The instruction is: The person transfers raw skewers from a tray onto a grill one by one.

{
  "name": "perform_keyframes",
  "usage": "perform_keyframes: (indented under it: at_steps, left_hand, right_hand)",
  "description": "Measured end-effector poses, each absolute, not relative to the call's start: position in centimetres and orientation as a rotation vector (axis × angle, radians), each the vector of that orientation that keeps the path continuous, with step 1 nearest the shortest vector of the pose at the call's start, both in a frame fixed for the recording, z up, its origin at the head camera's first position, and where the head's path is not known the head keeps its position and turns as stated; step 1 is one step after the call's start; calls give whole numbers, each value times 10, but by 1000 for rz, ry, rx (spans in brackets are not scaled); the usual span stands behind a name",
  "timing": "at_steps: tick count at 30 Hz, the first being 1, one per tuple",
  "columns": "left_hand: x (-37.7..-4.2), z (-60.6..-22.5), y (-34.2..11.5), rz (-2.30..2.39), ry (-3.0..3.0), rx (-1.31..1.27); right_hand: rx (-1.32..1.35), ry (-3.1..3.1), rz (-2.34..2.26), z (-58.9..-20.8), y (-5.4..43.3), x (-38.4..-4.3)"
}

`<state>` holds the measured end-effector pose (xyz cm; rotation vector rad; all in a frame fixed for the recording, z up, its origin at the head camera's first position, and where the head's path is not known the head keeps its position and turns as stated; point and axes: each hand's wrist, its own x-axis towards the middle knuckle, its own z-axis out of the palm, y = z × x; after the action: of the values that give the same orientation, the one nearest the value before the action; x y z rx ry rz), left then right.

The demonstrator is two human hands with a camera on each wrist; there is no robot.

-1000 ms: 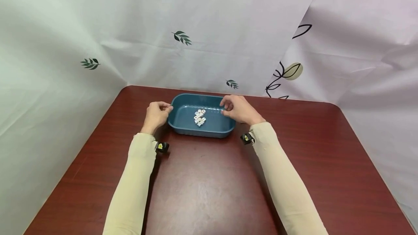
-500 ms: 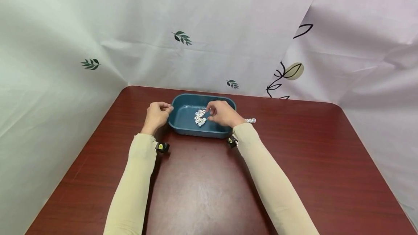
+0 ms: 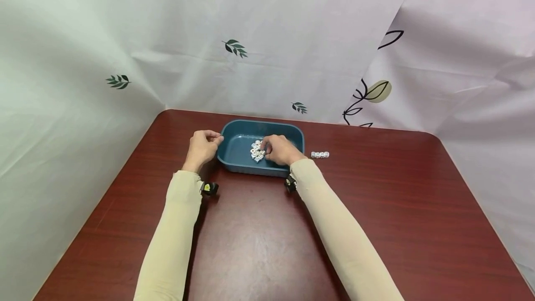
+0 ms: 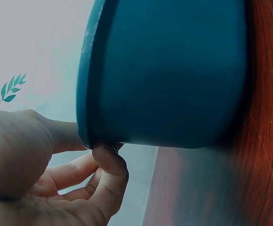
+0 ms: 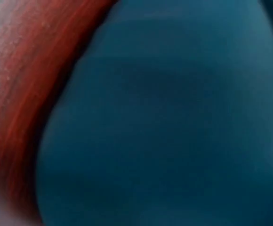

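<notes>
A blue plastic tray [image 3: 238, 169] with rounded corners stands on the table, holding a small heap of white dice [image 3: 256, 154]. At its left end my left hand [image 3: 202, 148] pinches the rim; in the left wrist view, thumb and finger meet at the rim's edge. My right hand [image 3: 282, 150] reaches down inside the tray, its bent fingertips right at the dice. I cannot tell whether a die is between them. Only the outer wall of the tray [image 5: 164, 132] fills the right wrist view, hiding the right hand's fingers.
Right of the tray, a short row of white dice [image 3: 320, 154] stands on the red-brown wooden table [image 3: 397, 199]. White cloth [image 3: 175, 36] with leaf prints hangs behind and at both sides.
My right hand has moved left from the tray's right end to the dice heap and lowered. The dice row at right has come into sight. My left hand stays at the rim.
</notes>
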<state>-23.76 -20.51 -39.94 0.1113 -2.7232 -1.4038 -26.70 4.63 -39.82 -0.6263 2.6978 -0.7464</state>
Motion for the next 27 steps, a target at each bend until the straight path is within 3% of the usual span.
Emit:
perform_keyframes:
  at_steps: [27]
  left_hand:
    - [-237,-399,-206,-1419,-2716,112]
  right_hand:
    - [-706,2759,-765,-391,49,-265]
